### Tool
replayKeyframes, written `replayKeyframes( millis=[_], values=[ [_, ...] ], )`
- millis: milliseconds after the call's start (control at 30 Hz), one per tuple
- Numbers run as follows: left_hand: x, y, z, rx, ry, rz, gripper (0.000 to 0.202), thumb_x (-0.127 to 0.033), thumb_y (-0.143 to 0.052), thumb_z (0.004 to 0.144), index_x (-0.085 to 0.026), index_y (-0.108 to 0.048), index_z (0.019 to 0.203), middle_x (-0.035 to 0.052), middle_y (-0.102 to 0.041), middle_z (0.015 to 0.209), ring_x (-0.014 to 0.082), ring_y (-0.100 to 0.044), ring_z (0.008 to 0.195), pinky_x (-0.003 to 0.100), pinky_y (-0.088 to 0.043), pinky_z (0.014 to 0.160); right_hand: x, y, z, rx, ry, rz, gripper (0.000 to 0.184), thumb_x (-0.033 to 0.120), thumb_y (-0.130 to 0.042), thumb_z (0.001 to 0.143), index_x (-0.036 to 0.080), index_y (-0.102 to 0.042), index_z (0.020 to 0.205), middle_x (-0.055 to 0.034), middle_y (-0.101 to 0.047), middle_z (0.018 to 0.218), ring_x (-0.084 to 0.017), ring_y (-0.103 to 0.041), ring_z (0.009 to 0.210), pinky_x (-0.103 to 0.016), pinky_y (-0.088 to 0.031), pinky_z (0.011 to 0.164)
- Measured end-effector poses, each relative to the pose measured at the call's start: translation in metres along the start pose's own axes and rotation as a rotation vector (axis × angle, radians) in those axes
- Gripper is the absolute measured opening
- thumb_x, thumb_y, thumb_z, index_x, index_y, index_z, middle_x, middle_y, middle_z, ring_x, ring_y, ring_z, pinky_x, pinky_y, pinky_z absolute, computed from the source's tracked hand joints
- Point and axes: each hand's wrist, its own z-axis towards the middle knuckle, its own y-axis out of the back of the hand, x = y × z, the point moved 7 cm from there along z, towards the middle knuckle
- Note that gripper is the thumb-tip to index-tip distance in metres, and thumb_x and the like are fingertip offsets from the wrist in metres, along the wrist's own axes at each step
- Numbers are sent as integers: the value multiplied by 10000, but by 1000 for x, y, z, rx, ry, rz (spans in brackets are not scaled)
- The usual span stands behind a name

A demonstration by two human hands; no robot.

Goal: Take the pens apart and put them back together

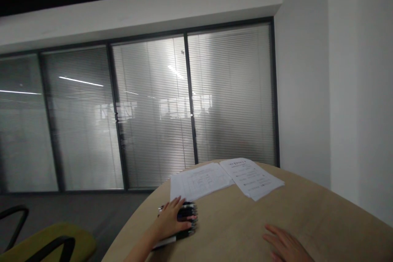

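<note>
My left hand [172, 219] lies over a bunch of dark pens [188, 217] on the round wooden table [307, 213], fingers curled across them. My right hand [284, 243] rests flat on the tabletop at the lower right, fingers stretched out, holding nothing. Beyond the pens lie two sets of printed white papers [199, 180], one to the left and another [253, 178] to the right.
A yellow-green chair [52, 241] with black armrests stands at the lower left beside the table. Behind the table is a glass wall with closed blinds [153, 118], and a white wall [337, 90] on the right.
</note>
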Motion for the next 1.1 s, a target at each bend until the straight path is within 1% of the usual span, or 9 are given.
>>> replayKeyframes(
  millis=[67, 133, 267, 367, 467, 533, 633, 800, 1100],
  values=[
    [-14, -8, -2, 22, -16, -10, 722, -504, -517, 725, -90, -351, 1293, 174, -297, 1359, 276, -260, 1254, 420, -213, 1028, 2, 1, 0, 17, -9, -17, 322, 356, -461, 789, 258, -623, 1049, -67, -576, 1141, -217, -549, 1030, -310, -467, 860],
    [-25, -17, -4, 16, -36, -4, 649, -463, -444, 788, -95, -323, 1308, 163, -274, 1371, 253, -230, 1266, 411, -202, 1035, 3, 1, 0, 35, -22, -36, 331, 363, -443, 801, 251, -619, 1058, -73, -568, 1152, -221, -541, 1041, -321, -464, 864],
    [-52, -31, -8, -53, -231, 29, 483, -431, -400, 833, -256, -377, 1282, 73, -290, 1377, 257, -224, 1268, 473, -201, 1023, 4, 1, -1, 26, -29, -33, 336, 386, -431, 810, 255, -619, 1057, -65, -572, 1150, -215, -541, 1042, -320, -459, 872],
    [-63, -36, -9, -52, -291, 57, 438, -438, -370, 849, -253, -439, 1240, 86, -339, 1354, 276, -266, 1250, 492, -221, 1009, 3, 0, -2, 9, -23, -16, 344, 391, -426, 812, 250, -616, 1062, -67, -573, 1150, -212, -540, 1044, -310, -459, 873],
    [-65, -37, -6, -39, -266, 68, 445, -394, -359, 857, -191, -435, 1246, 132, -354, 1338, 276, -288, 1240, 485, -239, 1006, 3, -1, -2, 6, -20, -20, 333, 385, -438, 805, 253, -623, 1048, -65, -579, 1142, -212, -546, 1035, -314, -464, 868],
    [-65, -37, -6, -35, -279, 55, 450, -371, -353, 859, -174, -416, 1259, 138, -337, 1345, 268, -283, 1244, 470, -247, 1008, 3, -1, -2, 27, -28, -30, 341, 382, -423, 813, 252, -615, 1063, -67, -567, 1158, -215, -532, 1055, -323, -453, 884],
    [-61, -38, -6, -25, -315, 34, 461, -374, -359, 859, -179, -392, 1275, 118, -318, 1359, 256, -272, 1250, 452, -242, 1019, 3, -3, -1, 80, -55, -24, 354, 376, -420, 815, 237, -605, 1082, -79, -543, 1185, -229, -507, 1085, -339, -436, 908],
    [-54, -38, -7, 3, -356, 10, 482, -417, -352, 862, -199, -366, 1293, 81, -332, 1359, 237, -276, 1250, 415, -229, 1039, 4, -2, -2, 101, -71, -12, 352, 349, -432, 809, 219, -602, 1089, -86, -536, 1192, -229, -499, 1093, -343, -423, 921],
    [-50, -26, -16, -1, -403, -40, 513, -465, -365, 850, -180, -398, 1275, 92, -376, 1331, 246, -327, 1225, 414, -263, 1026, 3, -5, 1, 122, -43, -56, 354, 361, -427, 814, 217, -605, 1084, -97, -540, 1186, -237, -506, 1084, -358, -427, 914]
  ],
)
